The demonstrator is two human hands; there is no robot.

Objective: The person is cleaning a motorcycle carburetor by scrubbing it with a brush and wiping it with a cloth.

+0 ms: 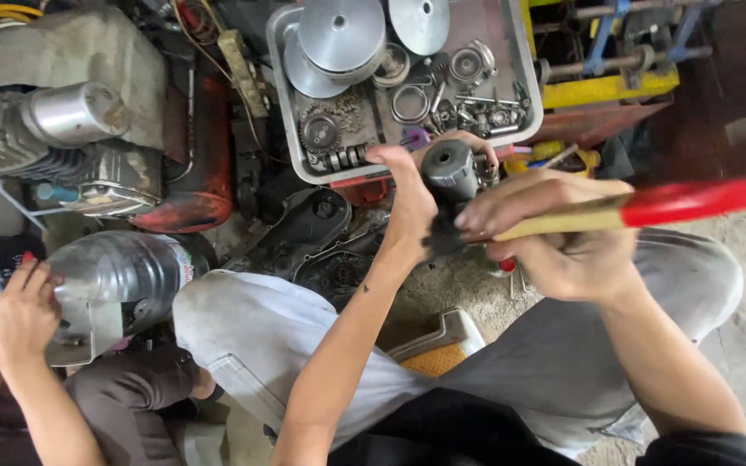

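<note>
Grey metal cylinder [449,168] in left hand [407,203] grip, hammer [632,210] in right hand [563,237]

The brush head under the wooden handle [554,220] was hidden behind the right hand [554,242]. The lower half of the grey metal part [451,168] lay behind the left hand [407,203]. The metal tray [280,52] ran off the top edge. Its small parts [477,108] were too fine to tell apart. A co-worker's hand [23,311] covered part of the silver cylinder [123,276].
</note>
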